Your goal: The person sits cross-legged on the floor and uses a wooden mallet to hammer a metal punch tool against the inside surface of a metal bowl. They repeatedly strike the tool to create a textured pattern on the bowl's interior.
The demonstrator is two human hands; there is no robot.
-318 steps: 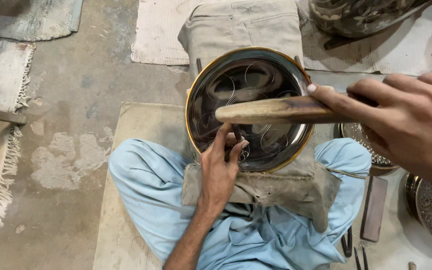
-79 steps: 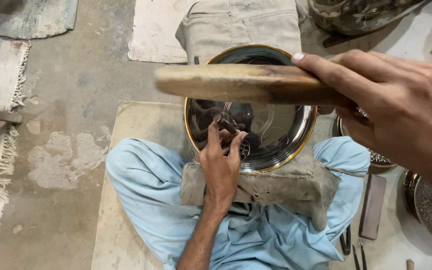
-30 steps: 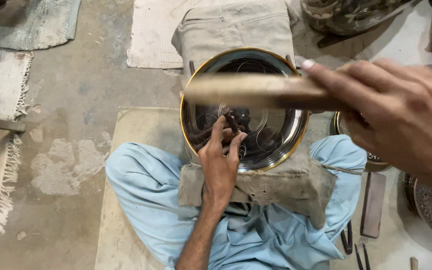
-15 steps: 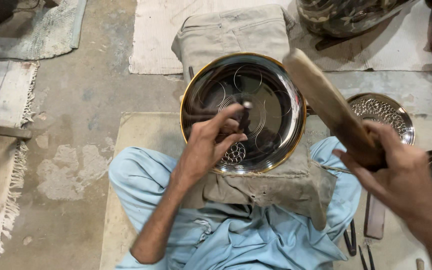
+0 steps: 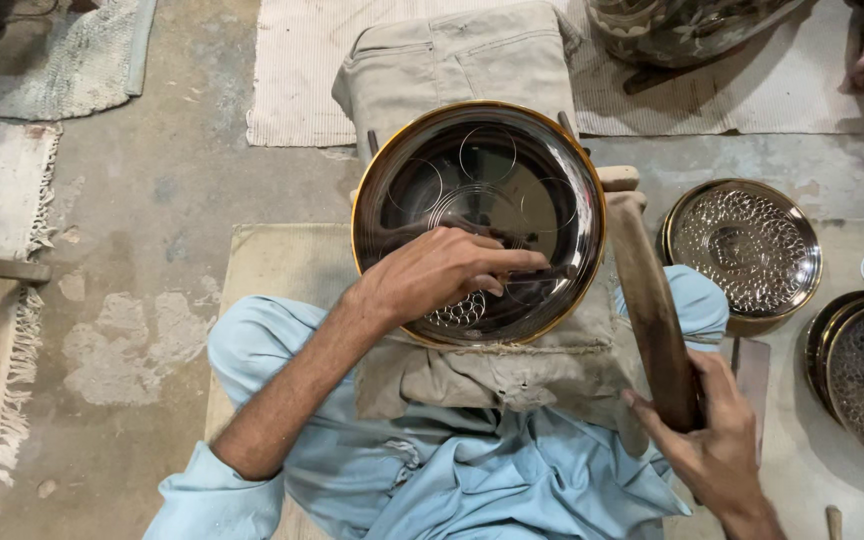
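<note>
Head view: left hand [image 5: 442, 275] pinches a small tool, barely visible, against the dark brass-rimmed plate [image 5: 497, 165] on the lap cushion [image 5: 492, 370], while right hand [image 5: 717, 455], right of plate, clasps the wooden mallet [image 5: 649, 300]; engraving underway, next needing an aligned strike.

On your left the concrete floor [image 5: 152, 220] is open, so a hand passes there freely. On your right the way is narrow: the wooden mallet [image 5: 652, 310] stands beside the round metal tray [image 5: 512, 150], and engraved plates [image 5: 742, 245] lie just beyond.
</note>
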